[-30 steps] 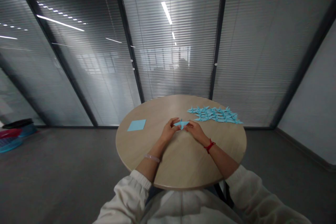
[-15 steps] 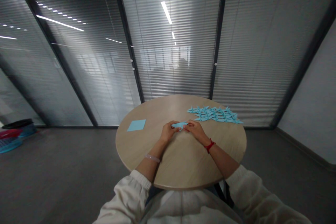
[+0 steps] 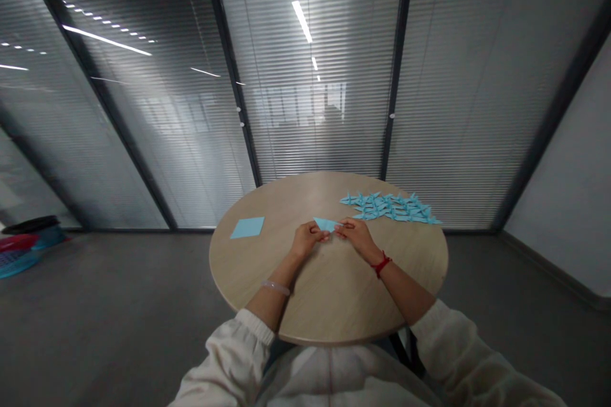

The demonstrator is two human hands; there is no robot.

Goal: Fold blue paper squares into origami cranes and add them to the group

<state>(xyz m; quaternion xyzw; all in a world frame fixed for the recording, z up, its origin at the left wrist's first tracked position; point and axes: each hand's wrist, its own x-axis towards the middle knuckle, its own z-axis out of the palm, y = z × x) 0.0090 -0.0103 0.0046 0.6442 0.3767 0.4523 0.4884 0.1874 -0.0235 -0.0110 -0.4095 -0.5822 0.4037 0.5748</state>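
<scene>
A small piece of folded blue paper (image 3: pixel 325 224) is held between my two hands near the middle of the round table. My left hand (image 3: pixel 308 238) pinches its left side, fingers curled. At its right side, my right hand (image 3: pixel 354 233) grips the paper between thumb and fingers. The fingertips hide part of the lower edge, so the exact fold is hard to make out. To the left lies a flat blue sheet of paper (image 3: pixel 247 227). Several folded blue paper cranes (image 3: pixel 389 206) sit in rows beyond my right hand.
The round wooden table (image 3: pixel 334 305) stands close to a glass wall with blinds (image 3: pixel 315 146). On the floor at far left are blue and red baskets (image 3: pixel 19 254) and a dark-rimmed bin (image 3: pixel 41 229). A white wall (image 3: pixel 568 184) rises at the right.
The folded paper between my hands now shows a flatter, more triangular face than before. My fingers have shifted slightly around it; the loose sheet and the cranes stay in place.
</scene>
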